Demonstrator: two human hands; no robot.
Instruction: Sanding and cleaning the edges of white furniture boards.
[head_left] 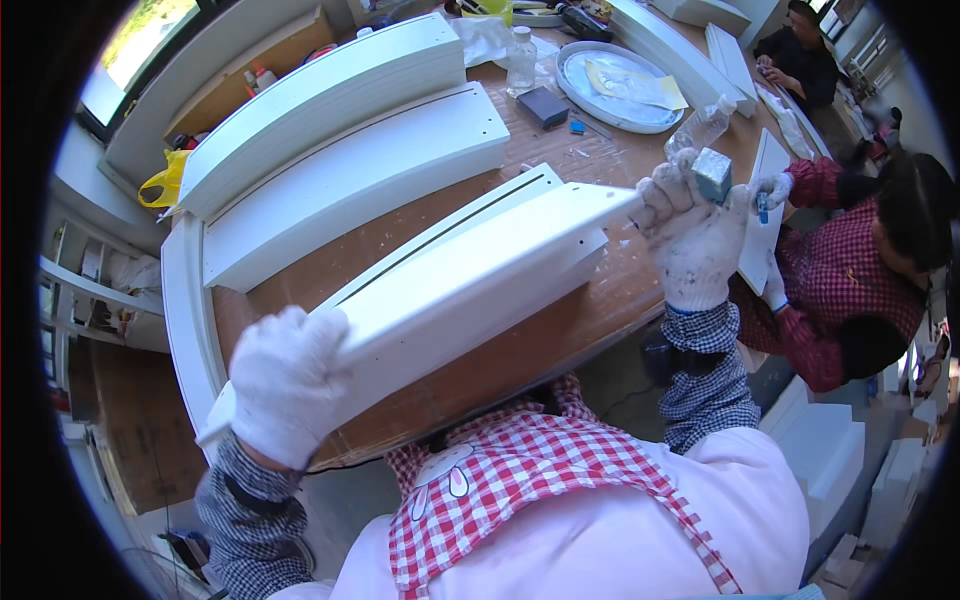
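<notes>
Gloved in white, my left hand (290,380) is closed round the left end of a long white panel (470,275). The panel is tilted over the table, its right end higher. My right hand (695,245), in a smudged white glove, is at that right end, its fingers against or just beside the tip. Between its thumb and fingers is a small blue block (712,177) with a pale, dusty top, like a sanding block. Partly behind the held panel lies another white grooved strip (450,230).
Curved white panels (350,185) are stacked on the brown table (560,165) at the left and back. A round white tray (570,75), clear bottles (521,62) and a dark box (542,108) sit further back. At right, a co-worker (850,270) holds a white board (765,200); another person sits beyond.
</notes>
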